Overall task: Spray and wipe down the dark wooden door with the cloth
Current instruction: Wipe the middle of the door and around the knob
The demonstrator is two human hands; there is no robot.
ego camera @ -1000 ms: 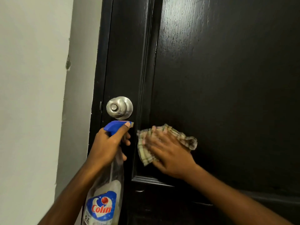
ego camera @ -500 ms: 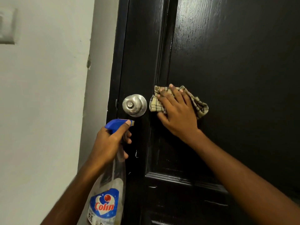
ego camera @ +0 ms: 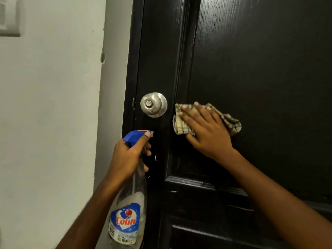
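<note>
Two arms reach toward a dark wooden door (ego camera: 260,69). Beside the pale wall (ego camera: 45,123), the left hand (ego camera: 125,157) curls round the neck of a clear spray bottle (ego camera: 128,221), forefinger along its blue nozzle, below a round metal knob (ego camera: 153,104). Right of the knob, the right hand (ego camera: 206,133), fingers straight, presses a checked cloth (ego camera: 181,127) flat against the door panel.

the right hand (ego camera: 208,132) covers the middle of the checked cloth (ego camera: 181,127). the left hand (ego camera: 125,157) hides the neck of the spray bottle (ego camera: 128,220), whose base runs off the bottom edge.
</note>
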